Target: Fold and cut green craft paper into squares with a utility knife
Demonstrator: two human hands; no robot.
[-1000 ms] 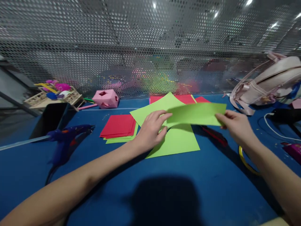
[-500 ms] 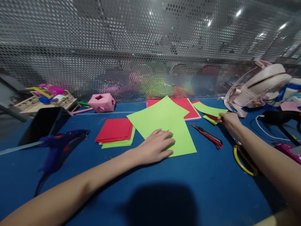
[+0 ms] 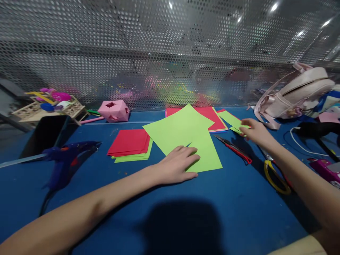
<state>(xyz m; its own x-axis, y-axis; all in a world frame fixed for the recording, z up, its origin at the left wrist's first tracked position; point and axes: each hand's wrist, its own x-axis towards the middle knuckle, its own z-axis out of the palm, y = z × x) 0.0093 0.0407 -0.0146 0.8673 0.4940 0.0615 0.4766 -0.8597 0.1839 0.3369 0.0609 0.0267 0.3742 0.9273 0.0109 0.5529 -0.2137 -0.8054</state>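
Observation:
My left hand (image 3: 180, 163) lies with fingers spread on light green paper sheets (image 3: 183, 131), pressing their near part. The sheets overlap at an angle, and a small dark gap shows between them by my fingers. My right hand (image 3: 253, 131) hovers over green and red paper strips (image 3: 230, 120) at the back right, its thumb and fingers slightly apart. Below that hand lies a red and black utility knife (image 3: 236, 150). Scissors with yellow handles (image 3: 275, 179) rest under my right forearm, which partly hides them.
Left of the sheets sits a stack of red and green squares (image 3: 130, 141). A blue glue gun (image 3: 62, 159), black bin (image 3: 45, 136) and pink paper box (image 3: 114, 111) stand left. Behind are red sheets (image 3: 216, 118) and a perforated metal screen (image 3: 148, 71); a backpack (image 3: 300, 92) sits right.
The green strip that my right hand held raised now lies lower on the table, and the fingers have loosened from it. My left hand stays on the green sheets. The view has tilted slightly.

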